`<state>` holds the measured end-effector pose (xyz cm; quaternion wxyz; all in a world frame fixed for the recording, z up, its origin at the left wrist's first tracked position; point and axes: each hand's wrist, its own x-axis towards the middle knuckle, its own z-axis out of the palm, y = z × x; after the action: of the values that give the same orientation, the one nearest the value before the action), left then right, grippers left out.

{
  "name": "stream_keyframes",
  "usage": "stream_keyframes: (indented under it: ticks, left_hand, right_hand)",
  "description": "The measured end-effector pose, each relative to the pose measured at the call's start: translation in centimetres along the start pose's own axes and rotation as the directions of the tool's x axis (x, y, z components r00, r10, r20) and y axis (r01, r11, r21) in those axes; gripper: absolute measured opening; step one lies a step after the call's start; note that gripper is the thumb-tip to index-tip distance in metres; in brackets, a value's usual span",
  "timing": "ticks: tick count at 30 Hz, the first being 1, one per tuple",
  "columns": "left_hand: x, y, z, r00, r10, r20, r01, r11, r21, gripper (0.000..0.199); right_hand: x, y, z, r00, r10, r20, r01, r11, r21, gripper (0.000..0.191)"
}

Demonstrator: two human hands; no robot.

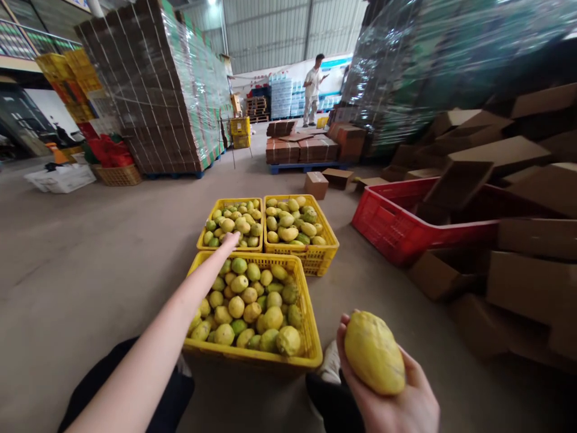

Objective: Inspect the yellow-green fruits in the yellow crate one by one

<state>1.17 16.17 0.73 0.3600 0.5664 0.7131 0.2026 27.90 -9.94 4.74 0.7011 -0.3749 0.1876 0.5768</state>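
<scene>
A large yellow oval fruit [374, 353], its skin slightly ridged, rests in my right hand [399, 400], with the fingers curled around its side. My left arm stretches across the front yellow crate [311, 325]. At its end, my left hand [231, 241] is over the fruit in the back left crate [201, 240]; its fingers are too small and hidden to make out. Yellow and green fruits [237, 307] fill the front crate. More of them [293, 222] lie in the back right crate [322, 260].
Right of the crates stands a red crate [392, 231] among piled cardboard boxes [518, 288]. Flattened cardboard [300, 149] sits on a blue pallet [293, 169] farther back. Wrapped stacks [144, 90] rise on both sides. A person [312, 90] stands in the background.
</scene>
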Motion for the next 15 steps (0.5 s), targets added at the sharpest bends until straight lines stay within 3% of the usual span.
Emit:
stream_keyframes:
  ticks: [3,7,12,15]
  left_hand:
    - [-3.0,-3.0,0.2,0.989,-0.043,0.143,0.027,0.994,0.107,0.032]
    - [-9.0,-7.5,-0.5,0.922,-0.072,0.379,-0.023,0.97,0.24,0.023]
    - [-15.9,-10.2,-2.0,0.818,-0.004,0.575,-0.237,0.908,0.345,0.032]
    - [-18.5,-10.8,-1.9,0.808,0.048,0.587,-0.376,0.809,0.452,0.047]
  right_hand:
    - [0.0,0.5,0.3,1.0,0.013,0.014,-0.013,1.0,-0.001,0.047]
    - [0.0,1.7,0.2,0.999,0.041,0.031,-0.04,0.998,-0.043,0.043]
    - [0.2,3.8,0.1,0.998,0.051,0.028,-0.047,0.99,-0.132,0.04]
    - [0.5,5.7,-0.2,0.998,0.065,0.021,-0.06,0.981,-0.187,0.037]
